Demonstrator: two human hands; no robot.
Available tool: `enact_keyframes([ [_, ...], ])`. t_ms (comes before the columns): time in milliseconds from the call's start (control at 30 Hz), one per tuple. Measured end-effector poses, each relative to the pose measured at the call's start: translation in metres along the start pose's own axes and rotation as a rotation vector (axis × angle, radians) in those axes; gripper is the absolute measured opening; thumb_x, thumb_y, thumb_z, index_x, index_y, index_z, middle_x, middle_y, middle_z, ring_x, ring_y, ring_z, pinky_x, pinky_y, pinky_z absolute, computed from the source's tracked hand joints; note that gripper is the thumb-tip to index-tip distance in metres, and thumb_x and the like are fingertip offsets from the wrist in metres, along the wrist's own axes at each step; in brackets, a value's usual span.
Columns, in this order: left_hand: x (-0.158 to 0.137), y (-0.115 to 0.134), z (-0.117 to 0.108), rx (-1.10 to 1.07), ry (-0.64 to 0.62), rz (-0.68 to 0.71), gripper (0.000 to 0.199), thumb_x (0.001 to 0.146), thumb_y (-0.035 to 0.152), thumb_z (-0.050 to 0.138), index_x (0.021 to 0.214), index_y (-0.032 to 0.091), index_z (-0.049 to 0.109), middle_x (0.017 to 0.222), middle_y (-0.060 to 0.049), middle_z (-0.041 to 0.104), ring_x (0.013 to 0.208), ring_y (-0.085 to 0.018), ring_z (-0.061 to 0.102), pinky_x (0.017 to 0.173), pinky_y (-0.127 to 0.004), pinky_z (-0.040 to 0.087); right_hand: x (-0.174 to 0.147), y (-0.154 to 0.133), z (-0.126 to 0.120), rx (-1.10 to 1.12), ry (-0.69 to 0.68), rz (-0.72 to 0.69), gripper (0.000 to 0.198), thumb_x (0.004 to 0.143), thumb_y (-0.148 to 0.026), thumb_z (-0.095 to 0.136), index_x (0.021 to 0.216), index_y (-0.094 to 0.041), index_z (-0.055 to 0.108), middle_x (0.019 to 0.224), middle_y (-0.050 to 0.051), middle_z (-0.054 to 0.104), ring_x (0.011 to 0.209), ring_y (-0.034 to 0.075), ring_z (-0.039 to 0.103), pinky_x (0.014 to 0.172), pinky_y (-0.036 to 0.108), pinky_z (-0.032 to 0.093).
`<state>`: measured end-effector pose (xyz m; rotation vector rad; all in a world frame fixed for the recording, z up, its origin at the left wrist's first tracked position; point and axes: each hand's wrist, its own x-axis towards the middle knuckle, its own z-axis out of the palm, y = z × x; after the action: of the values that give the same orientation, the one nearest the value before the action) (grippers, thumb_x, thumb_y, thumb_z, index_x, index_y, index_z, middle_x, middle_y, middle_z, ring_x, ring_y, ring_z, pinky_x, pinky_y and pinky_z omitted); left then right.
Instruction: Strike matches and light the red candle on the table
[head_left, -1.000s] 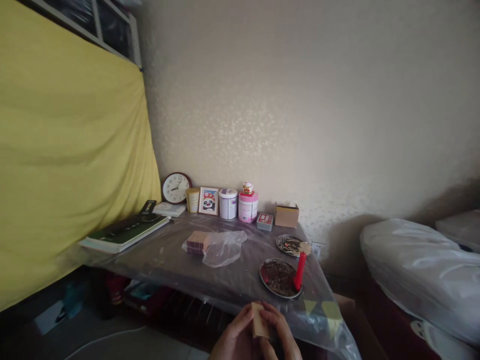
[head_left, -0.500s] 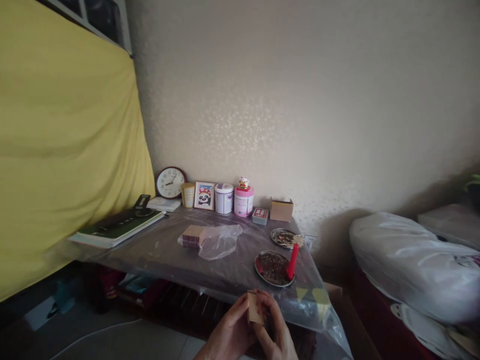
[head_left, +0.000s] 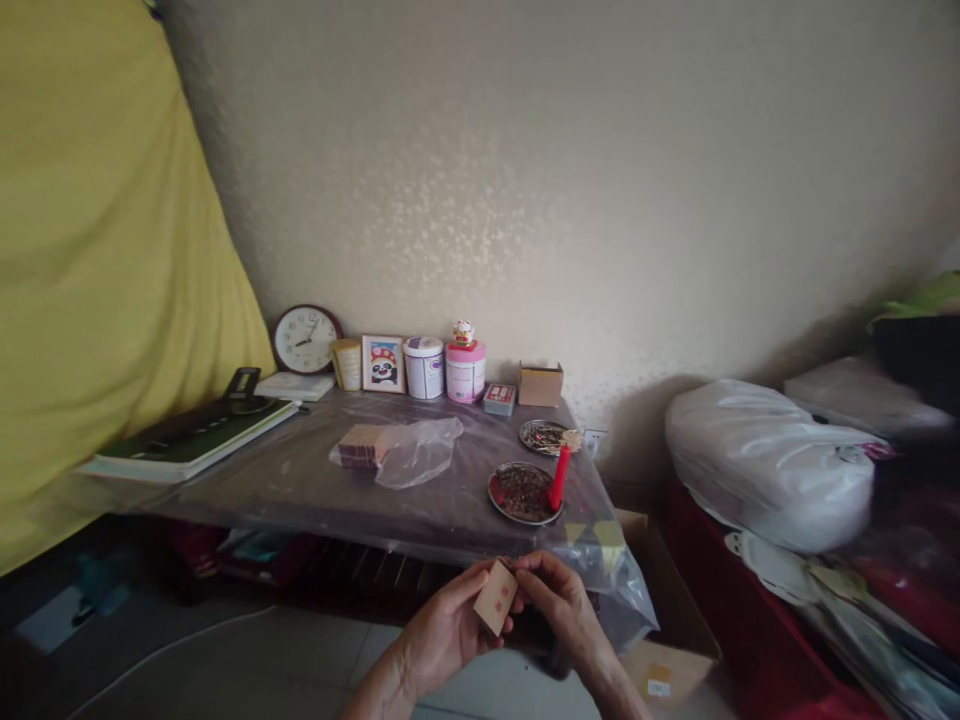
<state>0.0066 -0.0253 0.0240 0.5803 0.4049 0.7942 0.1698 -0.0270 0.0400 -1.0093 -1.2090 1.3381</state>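
While both hands, left hand [head_left: 442,635] and right hand [head_left: 559,610], pinch the small matchbox [head_left: 494,597] near the desk [head_left: 315,490] front edge, it appears light, crushable; grip its narrow side faces.

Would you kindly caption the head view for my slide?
Both hands, left hand and right hand, hold a small tan box before a plastic-covered table.

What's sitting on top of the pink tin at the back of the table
A small figurine stands on the lid of the pink tin. It looks like a lucky cat, but detail is too small. The tin's contents are hidden.
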Motion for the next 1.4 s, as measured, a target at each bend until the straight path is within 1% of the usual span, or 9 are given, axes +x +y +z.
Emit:
enact_keyframes([
  [133, -0.001, 0.000, -0.001, 0.013, -0.015, -0.021, 0.030, 0.087, 0.030, 0.045, 0.112, 0.015, 0.055, 0.089, -0.011, 0.067, 0.068, -0.014, 0.063, 0.056, -0.022, 0.042, 0.000, 0.001, -0.004, -0.033, 0.008, 0.031, 0.030, 0.069, -0.045, 0.069, 0.072, -0.016, 0.059, 0.055, -0.003, 0.058, 0.052, 0.010, 0.050, 0.053, 0.021, 0.039],
  [267, -0.002, 0.000, -0.002, 0.025, -0.021, -0.055, 0.036, 0.087, 0.030, 0.045, 0.119, 0.015, 0.050, 0.088, -0.013, 0.068, 0.067, -0.015, 0.063, 0.057, -0.023, 0.042, 0.001, 0.005, -0.011, -0.146, 0.101, -0.013, 0.028, 0.070, -0.042, 0.068, 0.071, -0.015, 0.061, 0.059, -0.003, 0.057, 0.056, 0.010, 0.049, 0.055, 0.021, 0.039],
  [367, -0.002, 0.001, -0.003, 0.019, -0.016, -0.079, 0.038, 0.086, 0.030, 0.045, 0.120, 0.014, 0.049, 0.088, -0.014, 0.068, 0.068, -0.016, 0.064, 0.057, -0.023, 0.042, 0.000, 0.006, -0.014, -0.247, 0.120, -0.039, 0.025, 0.074, -0.040, 0.064, 0.073, -0.014, 0.062, 0.064, -0.001, 0.058, 0.059, 0.011, 0.050, 0.056, 0.021, 0.040],
  [500, 0.001, -0.001, -0.006, 0.033, 0.030, -0.071, 0.038, 0.084, 0.027, 0.044, 0.118, 0.013, 0.051, 0.087, -0.015, 0.070, 0.063, -0.015, 0.063, 0.055, -0.024, 0.041, -0.004, 0.001, -0.013, -0.372, 0.093, -0.063, 0.027, 0.077, -0.043, 0.059, 0.076, -0.016, 0.062, 0.068, 0.000, 0.061, 0.064, 0.014, 0.054, 0.060, 0.022, 0.042],
  [600, 0.003, -0.002, -0.006, 0.098, 0.083, -0.006, 0.040, 0.083, 0.026, 0.045, 0.119, 0.011, 0.052, 0.086, -0.016, 0.071, 0.055, -0.013, 0.059, 0.051, -0.023, 0.038, -0.006, -0.003, -0.010, -0.462, 0.063, -0.064, 0.029, 0.080, -0.044, 0.055, 0.078, -0.016, 0.062, 0.071, 0.001, 0.064, 0.069, 0.016, 0.058, 0.065, 0.024, 0.045],
  [800, 0.003, -0.003, -0.006, 0.312, 0.109, 0.110, 0.039, 0.082, 0.027, 0.047, 0.116, 0.009, 0.054, 0.080, -0.013, 0.071, 0.050, -0.011, 0.055, 0.046, -0.023, 0.034, -0.007, -0.003, -0.007, -0.659, 0.049, -0.135, 0.021, 0.083, -0.032, 0.052, 0.079, -0.016, 0.064, 0.076, 0.003, 0.066, 0.073, 0.017, 0.061, 0.070, 0.025, 0.045],
  [1033, 0.006, -0.007, -0.014, 0.454, 0.192, 0.110, 0.041, 0.080, 0.031, 0.049, 0.115, 0.010, 0.053, 0.071, -0.006, 0.069, 0.045, -0.011, 0.052, 0.044, -0.024, 0.034, -0.007, -0.003, -0.005, -0.823, -0.018, -0.292, 0.018, 0.084, -0.022, 0.050, 0.079, -0.018, 0.066, 0.079, 0.002, 0.063, 0.073, 0.015, 0.060, 0.069, 0.023, 0.044],
  [1200, 0.008, -0.012, -0.020, 0.555, 0.247, 0.100, 0.042, 0.079, 0.034, 0.048, 0.114, 0.011, 0.054, 0.064, -0.001, 0.064, 0.044, -0.012, 0.053, 0.044, -0.025, 0.035, -0.008, 0.001, -0.005, -0.898, -0.061, -0.302, 0.018, 0.083, -0.017, 0.049, 0.081, -0.021, 0.067, 0.083, 0.002, 0.063, 0.079, 0.015, 0.060, 0.072, 0.023, 0.045],
  [1400, 0.009, -0.011, -0.018, 0.571, 0.188, 0.088, 0.042, 0.078, 0.036, 0.048, 0.111, 0.012, 0.057, 0.066, -0.004, 0.066, 0.041, -0.011, 0.051, 0.042, -0.024, 0.034, -0.005, 0.003, -0.008, -0.927, -0.096, -0.274, 0.017, 0.079, -0.017, 0.052, 0.075, -0.022, 0.067, 0.078, 0.001, 0.064, 0.073, 0.016, 0.061, 0.067, 0.023, 0.045],
])
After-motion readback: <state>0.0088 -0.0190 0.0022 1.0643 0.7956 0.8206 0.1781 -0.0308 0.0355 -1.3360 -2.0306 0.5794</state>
